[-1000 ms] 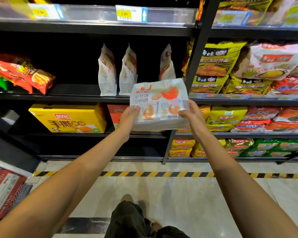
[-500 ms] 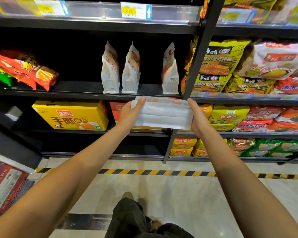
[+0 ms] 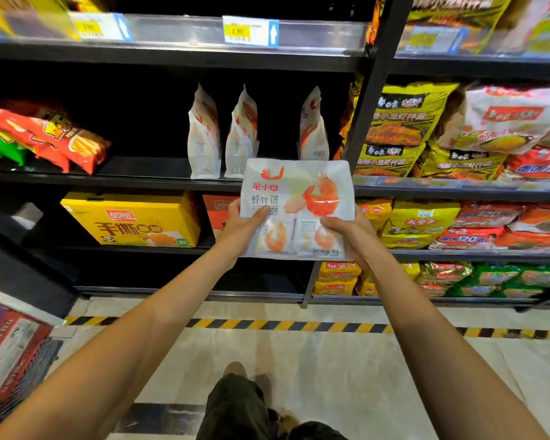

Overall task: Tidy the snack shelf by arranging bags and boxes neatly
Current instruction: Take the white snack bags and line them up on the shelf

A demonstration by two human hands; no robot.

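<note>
Shrimp-cracker bag between both hands' grip

Arms: both are showing bare from the bottom corners up to the wrists, with no sleeves in view
Left hand: wearing no glove, ring or watch
Right hand: likewise uncovered
Legs: wearing dark olive trousers, creasing at the knee
</note>
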